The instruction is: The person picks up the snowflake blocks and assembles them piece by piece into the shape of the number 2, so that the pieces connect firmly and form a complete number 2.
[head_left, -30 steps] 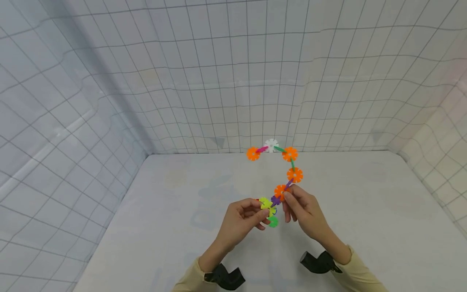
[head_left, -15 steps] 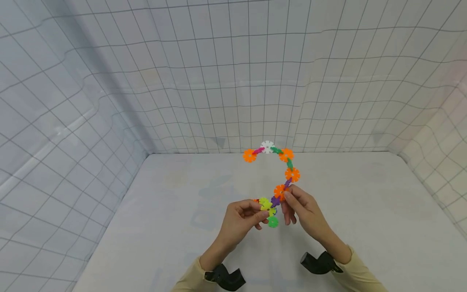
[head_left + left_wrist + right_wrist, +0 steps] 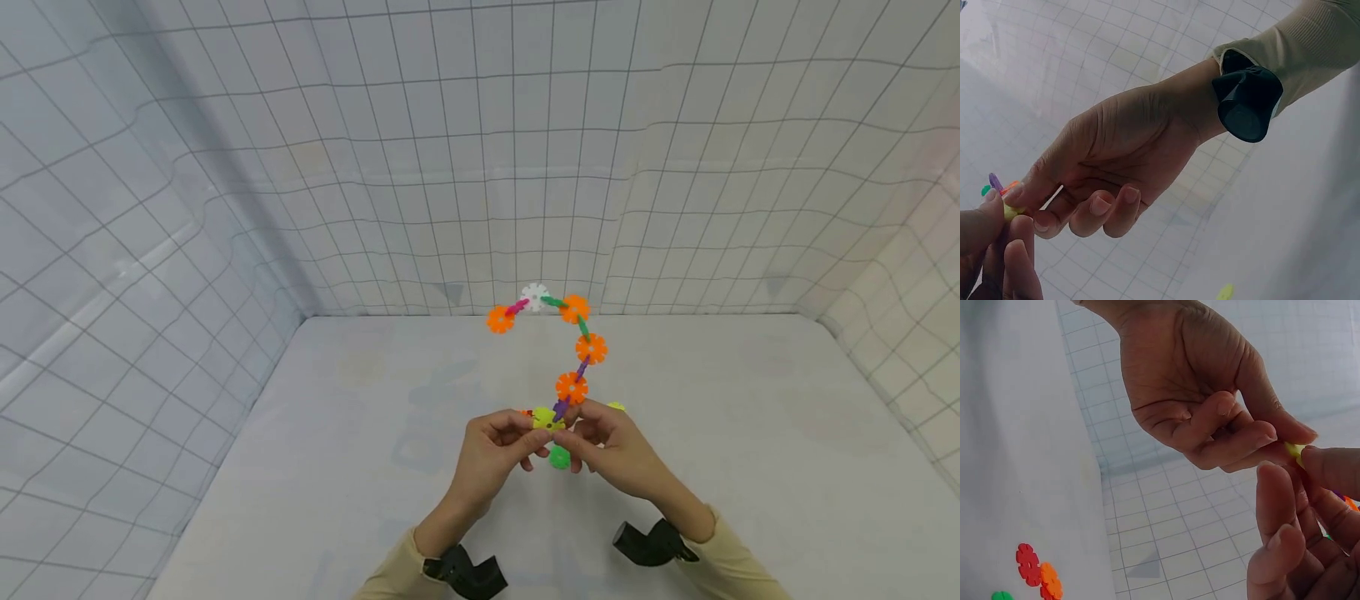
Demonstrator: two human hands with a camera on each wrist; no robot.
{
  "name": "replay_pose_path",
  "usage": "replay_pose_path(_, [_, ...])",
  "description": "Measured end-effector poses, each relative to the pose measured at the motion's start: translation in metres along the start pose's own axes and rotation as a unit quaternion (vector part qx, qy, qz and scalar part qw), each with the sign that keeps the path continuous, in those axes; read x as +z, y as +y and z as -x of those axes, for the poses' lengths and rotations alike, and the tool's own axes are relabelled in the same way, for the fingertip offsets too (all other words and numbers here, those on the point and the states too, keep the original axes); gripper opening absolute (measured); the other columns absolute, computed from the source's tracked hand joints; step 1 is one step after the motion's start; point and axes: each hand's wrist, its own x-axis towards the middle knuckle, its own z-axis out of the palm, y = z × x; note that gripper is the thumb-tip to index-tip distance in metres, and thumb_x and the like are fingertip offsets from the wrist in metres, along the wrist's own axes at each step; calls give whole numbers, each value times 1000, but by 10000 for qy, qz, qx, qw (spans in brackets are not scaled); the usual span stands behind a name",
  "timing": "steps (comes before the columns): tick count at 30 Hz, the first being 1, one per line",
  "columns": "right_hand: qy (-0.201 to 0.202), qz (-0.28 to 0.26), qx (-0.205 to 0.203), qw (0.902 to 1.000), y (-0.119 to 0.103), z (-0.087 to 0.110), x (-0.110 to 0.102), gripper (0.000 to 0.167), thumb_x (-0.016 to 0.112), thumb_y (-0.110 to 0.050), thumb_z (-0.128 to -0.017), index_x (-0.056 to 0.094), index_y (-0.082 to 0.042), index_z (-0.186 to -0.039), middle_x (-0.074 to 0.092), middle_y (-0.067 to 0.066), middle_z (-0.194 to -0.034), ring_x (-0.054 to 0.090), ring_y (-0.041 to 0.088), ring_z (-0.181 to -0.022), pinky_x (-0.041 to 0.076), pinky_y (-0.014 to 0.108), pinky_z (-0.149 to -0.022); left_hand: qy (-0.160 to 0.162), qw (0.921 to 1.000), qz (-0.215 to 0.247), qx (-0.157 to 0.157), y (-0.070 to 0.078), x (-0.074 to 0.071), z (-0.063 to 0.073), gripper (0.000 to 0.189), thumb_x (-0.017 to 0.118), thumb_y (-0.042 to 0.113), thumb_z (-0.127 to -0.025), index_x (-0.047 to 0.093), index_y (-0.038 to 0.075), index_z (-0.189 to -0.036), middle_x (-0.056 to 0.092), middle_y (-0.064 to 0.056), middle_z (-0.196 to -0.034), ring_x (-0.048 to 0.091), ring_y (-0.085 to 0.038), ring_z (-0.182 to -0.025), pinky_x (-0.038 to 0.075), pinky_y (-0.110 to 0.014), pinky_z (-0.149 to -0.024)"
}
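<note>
A curved chain of interlocking snowflake discs rises from between both hands in the head view. Its discs include a white snowflake disc [image 3: 536, 297], several orange ones, such as an orange snowflake disc [image 3: 572, 388], and a purple snowflake disc [image 3: 561, 409]. At its lower end is a yellow snowflake disc [image 3: 548, 421]. My left hand [image 3: 491, 450] pinches this yellow disc between thumb and fingers. From the other side, my right hand [image 3: 618, 446] pinches it too, fingertips close to the left ones. In both wrist views, fingers mostly cover the yellow disc.
Loose discs lie on the white table [image 3: 360, 417] beyond and below the hands: a green disc [image 3: 559, 457], another yellow disc [image 3: 616, 406], a red disc [image 3: 1028, 564] and an orange disc [image 3: 1051, 580]. Grid-patterned white sheeting [image 3: 480, 167] encloses the table's back and sides.
My right hand has left the orange disc and moved down and left to the yellow one. The chain's upper part has shifted left. My left hand has stayed nearly still.
</note>
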Motion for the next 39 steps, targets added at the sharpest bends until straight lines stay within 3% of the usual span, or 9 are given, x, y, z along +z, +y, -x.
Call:
replay_pose_path(6, [62, -334, -458, 9984, 0, -1, 2, 7, 56, 3, -92, 55, -4, -95, 59, 7, -65, 56, 17, -51, 41, 28, -40, -10, 9999, -29, -138, -1, -1, -2, 15, 71, 5, -84, 66, -9, -86, 67, -5, -74, 61, -16, -63, 47, -22, -51])
replay_pose_path(13, [384, -210, -424, 9981, 1, -2, 1, 12, 55, 6, -92, 56, -6, -93, 56, 6, -61, 53, 16, -49, 40, 30, -40, -203, 9991, -336, -160, -10, -13, -10, 14, 71, 6, -85, 67, -7, -88, 67, -12, -78, 62, -19, -65, 49, -25, -54])
replay_pose_path(18, [619, -38, -392, 9973, 5, -2, -3, 13, 55, 7, -92, 57, -5, -95, 56, 6, -62, 53, 16, -50, 42, 29, -42, -345, 9911, -1165, -544, -19, -30, -20, 13, 68, 8, -88, 70, -2, -95, 69, -12, -84, 63, -22, -72, 53, -37, -65])
replay_pose_path(22, [646, -107, -376, 9971, 5, -2, -5, 12, 55, 7, -92, 57, -5, -95, 56, 8, -64, 54, 16, -51, 42, 30, -42, -90, 9756, -2114, -587, -44, -46, -27, 16, 70, 19, -88, 72, 4, -95, 70, -6, -86, 62, -22, -78, 51, -32, -65])
replay_pose_path(24, [636, -166, -421, 9970, 5, -3, -6, 12, 54, 7, -92, 57, -4, -94, 57, 8, -66, 54, 16, -51, 42, 30, -42, 49, 9658, -2533, -555, -62, -54, -29, 17, 72, 22, -87, 73, 7, -94, 69, -4, -86, 62, -18, -78, 50, -30, -65])
replay_pose_path(28, [682, -265, -498, 9961, 5, -4, -8, 11, 53, 7, -93, 57, -3, -95, 59, 5, -72, 55, 17, -51, 42, 31, -41, 130, 9421, -3304, -552, -78, -59, -29, 22, 76, 24, -83, 72, 9, -98, 67, 3, -88, 59, -12, -76, 49, -27, -68])
replay_pose_path(33, [755, -405, -483, 9952, 4, -5, -11, 9, 52, 6, -94, 57, -2, -94, 61, 5, -77, 54, 17, -50, 42, 30, -41, 47, 9186, -3926, -442, -86, -56, -26, 39, 81, 30, -76, 69, 10, -106, 60, 3, -88, 49, -13, -76, 43, -27, -67])
replay_pose_path(37, [778, -462, -410, 9951, 2, -5, -13, 6, 52, 4, -94, 56, -1, -95, 60, 6, -78, 53, 18, -50, 43, 30, -41, 18, 9004, -4347, -181, -87, -53, -24, 37, 83, 31, -72, 69, 8, -98, 53, 0, -81, 43, -14, -72, 37, -28, -64])
replay_pose_path(39, [792, -473, -386, 9950, 1, -5, -13, 5, 52, 4, -94, 55, -1, -95, 60, 7, -78, 54, 18, -50, 44, 30, -41, 7, 8956, -4446, -115, -87, -52, -24, 34, 84, 29, -72, 69, 9, -96, 52, 1, -80, 42, -13, -72, 37, -28, -65])
